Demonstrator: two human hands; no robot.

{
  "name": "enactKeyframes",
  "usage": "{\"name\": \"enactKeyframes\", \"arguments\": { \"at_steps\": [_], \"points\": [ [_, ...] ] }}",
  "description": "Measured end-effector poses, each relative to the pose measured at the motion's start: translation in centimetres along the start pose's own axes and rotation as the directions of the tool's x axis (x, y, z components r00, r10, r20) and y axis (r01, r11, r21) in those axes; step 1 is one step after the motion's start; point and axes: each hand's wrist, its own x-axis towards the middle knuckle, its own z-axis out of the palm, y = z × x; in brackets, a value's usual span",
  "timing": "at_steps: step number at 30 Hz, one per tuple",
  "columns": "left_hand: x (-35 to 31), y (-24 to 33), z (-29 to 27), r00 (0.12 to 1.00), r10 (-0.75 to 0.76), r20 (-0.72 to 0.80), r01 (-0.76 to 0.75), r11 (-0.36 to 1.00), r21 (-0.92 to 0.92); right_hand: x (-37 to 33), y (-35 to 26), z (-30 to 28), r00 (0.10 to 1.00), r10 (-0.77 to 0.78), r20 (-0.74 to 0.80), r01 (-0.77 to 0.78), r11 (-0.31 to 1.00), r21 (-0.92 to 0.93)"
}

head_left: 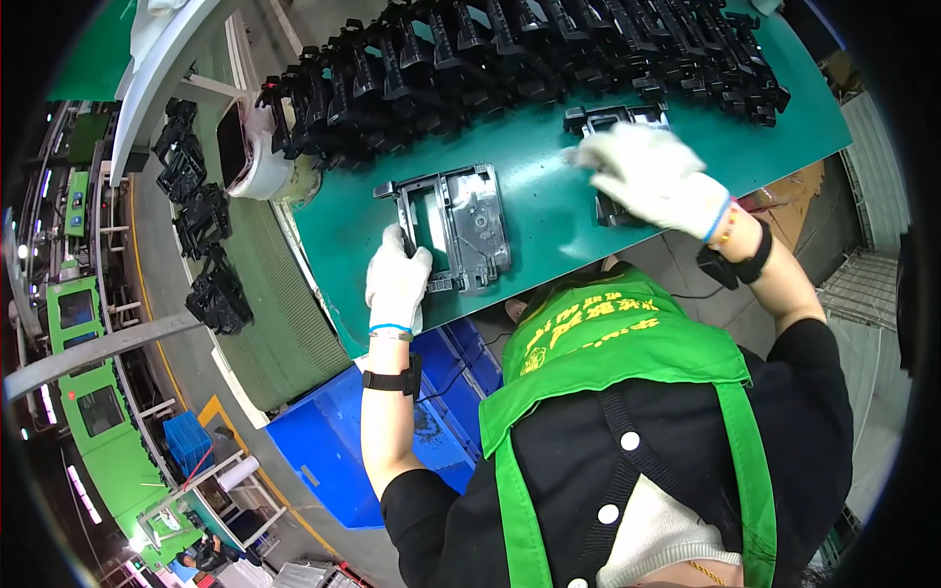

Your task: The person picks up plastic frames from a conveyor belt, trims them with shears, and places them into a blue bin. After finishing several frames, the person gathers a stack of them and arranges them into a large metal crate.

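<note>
A black plastic frame (477,223) with a rectangular opening lies flat on the green tabletop. My left hand (397,279), in a white glove, grips its near left edge between thumb and fingers. Farther right, my gloved right hand (647,176) is over a second black plastic part (613,120) and hides most of it. The right fingers are bent and smeared by motion, so whether they hold anything cannot be made out.
A long row of stacked black plastic parts (451,64) lines the table's far side. Left of the green table (549,220), a conveyor belt (265,323) carries several black parts (218,294). A white round container (265,167) stands between them. Blue bins (333,461) sit below the near edge.
</note>
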Motion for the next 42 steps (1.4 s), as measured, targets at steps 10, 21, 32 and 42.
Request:
{"name": "enactKeyframes", "arguments": {
  "at_steps": [10, 21, 32, 42],
  "points": [
    [-0.3, -1.2, -0.2, 0.998, -0.057, 0.035, 0.056, 0.998, 0.03, 7.8, -6.0, 6.5, 0.789, -0.543, 0.287, 0.61, 0.749, -0.259],
    [0.8, -3.7, 1.0, 0.998, 0.05, -0.034, -0.055, 0.988, -0.145, 9.0, -7.9, 4.7, 0.737, -0.293, 0.609, 0.405, 0.913, -0.052],
    [-2.3, -2.1, -4.7, 0.977, 0.194, 0.09, -0.005, 0.443, -0.897, 7.0, -9.7, 1.7, 0.97, -0.209, -0.124, 0.218, 0.974, 0.068],
    [-1.7, -0.4, -1.3, 0.988, 0.066, -0.137, -0.123, 0.881, -0.457, 9.7, -12.5, 5.3, 0.929, -0.336, -0.153, 0.337, 0.941, -0.016]
  ]
}}
